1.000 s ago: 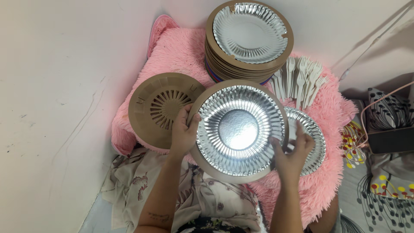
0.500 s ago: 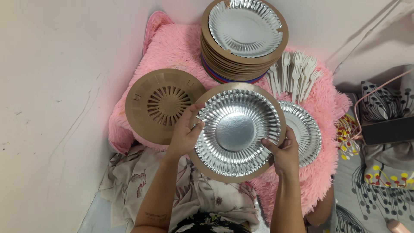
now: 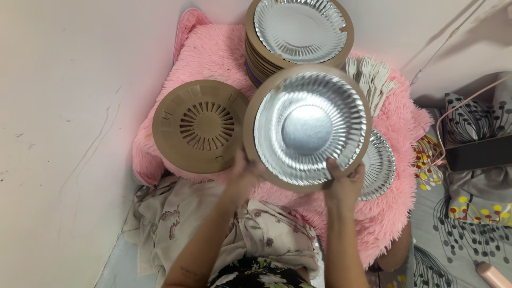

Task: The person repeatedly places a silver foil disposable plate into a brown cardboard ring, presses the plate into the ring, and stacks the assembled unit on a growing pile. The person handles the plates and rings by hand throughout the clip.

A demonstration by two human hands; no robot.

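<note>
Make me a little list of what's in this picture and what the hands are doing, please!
Left hand: grips the near left rim of the silver plate
Right hand: grips its near right rim, thumb on the silver side
Plate stack: behind, on the pink cushion
Brown disc: left of the held plate, slotted
Forks: pale bundle on the right
Second silver plate: lying under the held one

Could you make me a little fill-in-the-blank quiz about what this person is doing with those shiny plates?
1. Both hands, left hand and right hand, hold one ____-lined paper plate.
2. The stack of plates sits on a fluffy ____ cushion.
3. The brown round mould lies to the ____ of the held plate.

Missing words: silver; pink; left
</note>
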